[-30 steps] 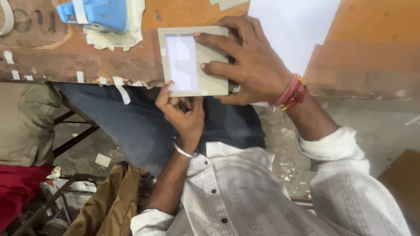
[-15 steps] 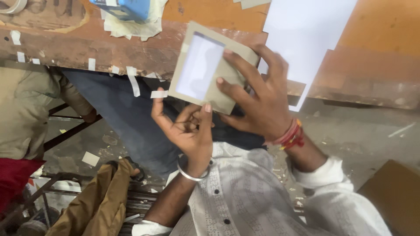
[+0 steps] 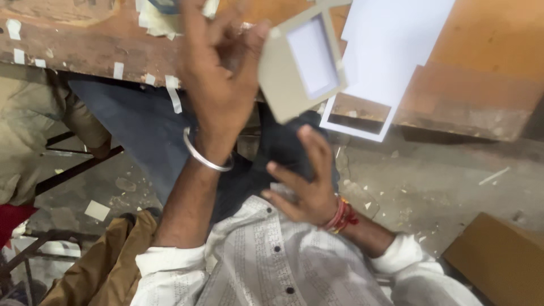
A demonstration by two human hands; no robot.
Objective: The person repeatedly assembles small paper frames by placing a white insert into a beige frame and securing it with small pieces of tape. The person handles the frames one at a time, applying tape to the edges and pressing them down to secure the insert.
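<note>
A grey cardboard frame (image 3: 281, 89) with a white rectangular window is tilted in the air over the near edge of the wooden table (image 3: 487, 68). My left hand (image 3: 218, 73), with a silver bangle on its wrist, is raised and pinches the frame's left corner; the hand is motion-blurred. Just below the frame, above my lap, my right hand (image 3: 306, 184) is open with fingers spread and touches nothing. It has a red thread band on the wrist.
A white paper sheet (image 3: 391, 45) with a rectangular cut-out lies on the table and overhangs its edge. Bits of tape (image 3: 173, 93) stick along that edge. A brown cardboard box (image 3: 501, 260) sits on the floor at right, brown cloth (image 3: 96, 266) at left.
The cardboard frame has passed from my right hand to my left and risen off the table edge. My right hand let go and dropped toward my lap; my left hand rose.
</note>
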